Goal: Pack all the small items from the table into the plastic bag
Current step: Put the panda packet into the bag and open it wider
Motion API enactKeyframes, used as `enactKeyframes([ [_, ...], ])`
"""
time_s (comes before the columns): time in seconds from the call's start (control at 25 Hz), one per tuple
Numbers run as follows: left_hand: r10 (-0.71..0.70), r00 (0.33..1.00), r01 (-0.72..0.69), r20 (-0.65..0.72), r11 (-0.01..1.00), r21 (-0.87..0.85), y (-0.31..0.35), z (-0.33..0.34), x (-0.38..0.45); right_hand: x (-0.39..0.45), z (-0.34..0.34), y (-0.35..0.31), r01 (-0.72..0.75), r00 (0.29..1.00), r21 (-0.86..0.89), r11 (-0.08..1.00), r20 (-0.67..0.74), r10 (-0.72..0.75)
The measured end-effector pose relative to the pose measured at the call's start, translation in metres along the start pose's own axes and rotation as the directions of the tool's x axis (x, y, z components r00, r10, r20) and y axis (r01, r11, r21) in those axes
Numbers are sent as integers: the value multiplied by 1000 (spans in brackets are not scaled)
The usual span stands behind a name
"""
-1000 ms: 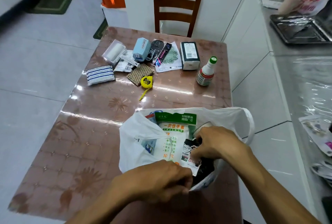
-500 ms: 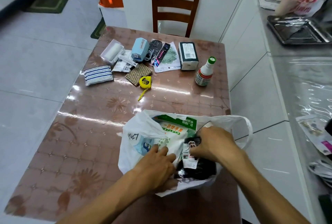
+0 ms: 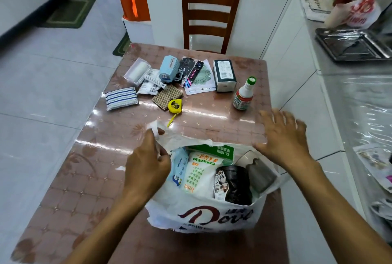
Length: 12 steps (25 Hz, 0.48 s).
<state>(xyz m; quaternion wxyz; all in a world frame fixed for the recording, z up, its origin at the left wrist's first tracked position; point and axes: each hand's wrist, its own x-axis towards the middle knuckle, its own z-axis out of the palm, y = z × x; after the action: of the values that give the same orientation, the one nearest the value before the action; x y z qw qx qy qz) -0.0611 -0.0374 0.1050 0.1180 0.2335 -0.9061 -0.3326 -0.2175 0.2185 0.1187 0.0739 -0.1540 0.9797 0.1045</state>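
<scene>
Glossy tiled counter (image 3: 70, 189): left hand (image 3: 147, 167) pinches the plastic bag (image 3: 203, 215) rim, keeping its mouth open; right hand (image 3: 283, 136), empty, fingers spread, reaches toward the bottle (image 3: 244, 94) beyond.

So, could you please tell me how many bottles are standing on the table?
1: the bottle with the green cap stands near the table's right edge, beyond the right hand. None looks hidden.

My right hand (image 3: 284, 136) is motion-blurred at frame's right. Bag (image 3: 203, 215) wall hides lower halves of packs inside. Both my forearms cut off at bottom edge.
</scene>
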Motion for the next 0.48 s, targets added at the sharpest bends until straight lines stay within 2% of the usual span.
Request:
enactKeyframes([
  [0.04,-86,996,81,-18,978,-194,3,-6,8,7,11,1,-17,990,24,1000,139,13],
  [0.08,-90,995,71,-49,948,-311,6,-15,14,8,16,-4,-2,970,102,995,241,-22],
  [0.12,-47,994,10,-96,937,-350,10,-24,17,9,16,-10,22,964,260,965,251,-90],
  [0.2,20,990,-75,-140,914,-399,19,-39,10,11,-11,-16,17,987,506,863,128,-94],
  [0.28,1,994,-51,-112,892,-450,24,-48,2,20,-49,-17,118,992,474,872,-90,-85],
  [0.32,-17,996,-25,-86,887,-461,24,-49,0,25,-60,-16,152,988,406,901,-98,-122],
  [0.36,-31,998,1,-57,884,-468,24,-48,0,27,-64,-19,147,988,338,929,-11,-152],
  [0.4,-48,998,22,-41,876,-482,24,-48,2,25,-56,-24,120,971,263,957,169,-168],
  [0.44,-65,997,41,-31,867,-497,24,-48,4,20,-38,-31,79,927,198,977,346,-145],
  [0.48,-81,997,61,-16,861,-504,26,-46,6,15,-14,-37,40,893,139,989,439,-98],
])
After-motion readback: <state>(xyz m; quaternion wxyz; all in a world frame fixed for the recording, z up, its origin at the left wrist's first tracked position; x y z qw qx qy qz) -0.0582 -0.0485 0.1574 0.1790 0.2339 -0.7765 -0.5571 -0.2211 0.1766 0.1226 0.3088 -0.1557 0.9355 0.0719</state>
